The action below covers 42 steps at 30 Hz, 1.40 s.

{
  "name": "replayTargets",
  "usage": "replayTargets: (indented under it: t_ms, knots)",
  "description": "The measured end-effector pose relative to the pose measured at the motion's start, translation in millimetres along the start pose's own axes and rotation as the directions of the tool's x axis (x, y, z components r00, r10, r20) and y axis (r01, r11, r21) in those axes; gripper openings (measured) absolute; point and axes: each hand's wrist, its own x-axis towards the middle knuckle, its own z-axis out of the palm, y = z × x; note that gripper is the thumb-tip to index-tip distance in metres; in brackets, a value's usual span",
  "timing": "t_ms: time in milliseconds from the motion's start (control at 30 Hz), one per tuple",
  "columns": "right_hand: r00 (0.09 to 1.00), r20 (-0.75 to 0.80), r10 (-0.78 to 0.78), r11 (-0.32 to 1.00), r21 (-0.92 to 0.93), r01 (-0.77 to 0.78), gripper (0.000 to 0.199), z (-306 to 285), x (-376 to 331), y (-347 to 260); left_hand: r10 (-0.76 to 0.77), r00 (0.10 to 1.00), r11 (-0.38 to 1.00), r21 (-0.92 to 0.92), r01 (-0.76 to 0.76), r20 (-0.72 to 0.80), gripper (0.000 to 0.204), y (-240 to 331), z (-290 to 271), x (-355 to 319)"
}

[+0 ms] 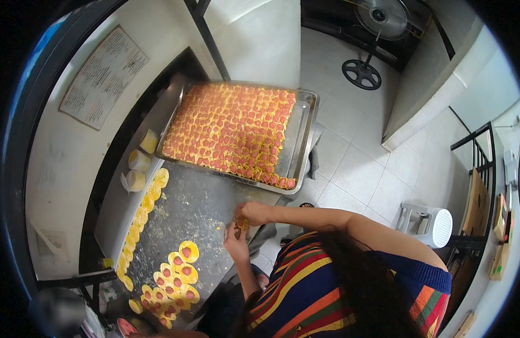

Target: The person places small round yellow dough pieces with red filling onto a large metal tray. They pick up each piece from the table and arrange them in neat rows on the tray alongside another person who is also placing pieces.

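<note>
Between both hands (254,213), yellow food (242,223) is partly hidden.

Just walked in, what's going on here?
A person's left hand and right hand together hold a small yellowish piece near the worktop's edge. The metal tray beyond is mostly covered with pink-topped pieces; its right strip is bare. Yellow rounds lie on the worktop, some topped pink.

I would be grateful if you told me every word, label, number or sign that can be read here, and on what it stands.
No text can be read clearly enough to quote.
Wall sheet: rows of print, too small to read.
Lower paper: faint, too blurred to read.
Pale containers: no legible label.
</note>
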Motion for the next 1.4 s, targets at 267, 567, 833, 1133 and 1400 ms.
replayTargets:
  t_ms: [267,567,833,1133,1400]
  knots:
    - [0.988,-0.157,-0.018,1.0,0.003,0.019,0.02,14.3,-3.4,-7.7,0.007,0.999,0.997,-0.081,-0.003,0.037,0.031,3.7,-7.4,1.5]
    - [0.996,-0.08,-0.024,1.0,0.013,0.025,0.023,5.9,-4.1,-14.4,0.037,0.998,0.999,-0.015,-0.037,0.056,0.033,-9.4,-5.5,4.7]
    - [0.989,-0.147,-0.006,1.0,-0.008,0.005,0.027,18.7,2.4,-9.2,-0.017,0.994,0.999,-0.035,0.021,0.111,0.034,-8.9,-4.6,12.7]
    - [0.996,-0.085,-0.018,1.0,0.001,0.018,0.022,19.9,3.7,-1.1,0.038,0.999,0.996,0.084,-0.039,0.018,0.031,1.2,-4.4,9.6]
    - [0.985,-0.163,-0.062,0.994,0.073,0.075,0.02,3.6,2.2,-5.8,-0.104,0.994,0.989,-0.112,0.099,-0.04,0.03,1.1,3.7,4.5]
